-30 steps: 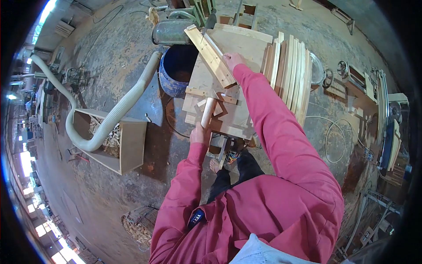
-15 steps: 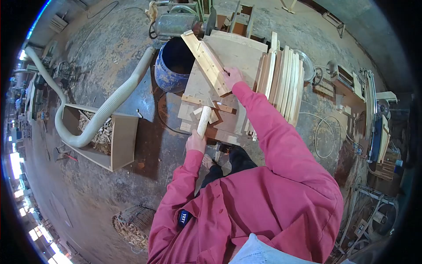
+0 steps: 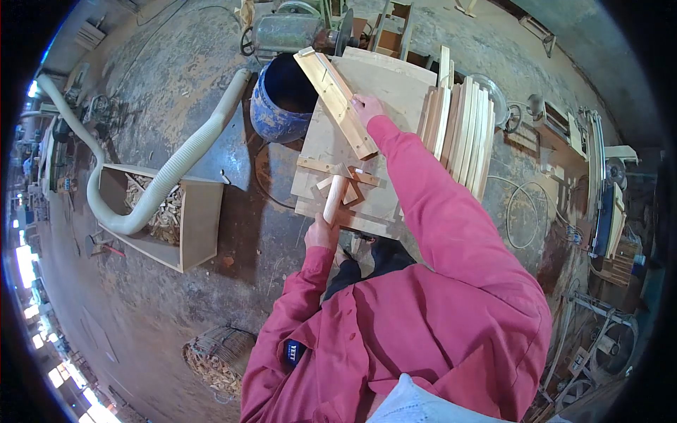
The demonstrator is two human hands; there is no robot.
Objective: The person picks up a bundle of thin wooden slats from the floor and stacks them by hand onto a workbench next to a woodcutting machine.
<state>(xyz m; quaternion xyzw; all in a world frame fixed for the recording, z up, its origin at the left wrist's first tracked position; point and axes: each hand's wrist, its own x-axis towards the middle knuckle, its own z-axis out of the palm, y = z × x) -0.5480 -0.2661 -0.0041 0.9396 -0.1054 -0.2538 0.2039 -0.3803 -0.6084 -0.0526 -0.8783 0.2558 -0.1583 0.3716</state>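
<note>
My left hand (image 3: 321, 233) is wrapped round the lower end of a pale wooden stick (image 3: 336, 194). The stick's far end rests over a crosspiece fence (image 3: 321, 166) and small wood pieces on the worktable (image 3: 395, 113). My right hand (image 3: 367, 111) has its fingers curled at the right edge of a long wooden jig board (image 3: 345, 123), which lies slanted across the table. Along that edge runs a narrow reddish wooden strip (image 3: 334, 75), with my fingers at its near end. Part of the grip is hidden by the hand itself.
Stacked wooden strips (image 3: 462, 134) stand at the table's right. A blue drum (image 3: 271, 120) is on its left, below a motor (image 3: 285, 37). A ribbed hose (image 3: 190, 151) curves over a box (image 3: 201, 225) of offcuts. A basket (image 3: 218, 356) of scraps sits lower left.
My right hand has shifted slightly up along the jig board's edge. The stick in my left hand has swung a little to the right. The whole view has moved slightly.
</note>
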